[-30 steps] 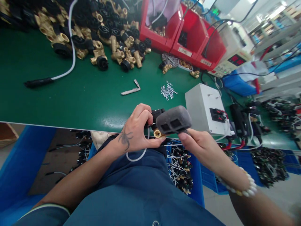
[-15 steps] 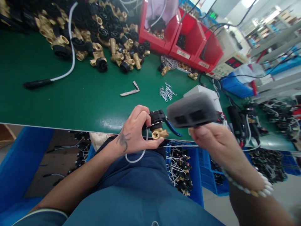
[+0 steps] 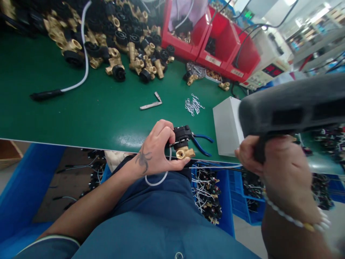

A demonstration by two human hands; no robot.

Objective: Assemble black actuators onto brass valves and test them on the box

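My left hand point(image 3: 156, 149) is closed around a brass valve with a black top point(image 3: 182, 144) at the near edge of the green table point(image 3: 81, 108). A white wire point(image 3: 156, 180) loops down from that valve over my lap. My right hand point(image 3: 275, 169) is closed on the handle of a dark grey power tool point(image 3: 291, 106), raised to the right, close to the camera and blurred. Blue-handled pliers point(image 3: 202, 142) lie on the table just right of the valve.
A heap of brass and black valves point(image 3: 118, 39) fills the far left of the table. Red bins point(image 3: 210, 39) stand at the back. A white box point(image 3: 228, 126), a pile of metal clips point(image 3: 192, 104), a small metal key point(image 3: 151, 104) and a cable with black handle point(image 3: 45, 94) lie nearby. Blue crates of wired parts point(image 3: 210, 194) sit below.
My right hand has pulled the grey power tool away from the valve, up and to the right, toward the camera. The pliers behind it have come into view. The left hand stays put.
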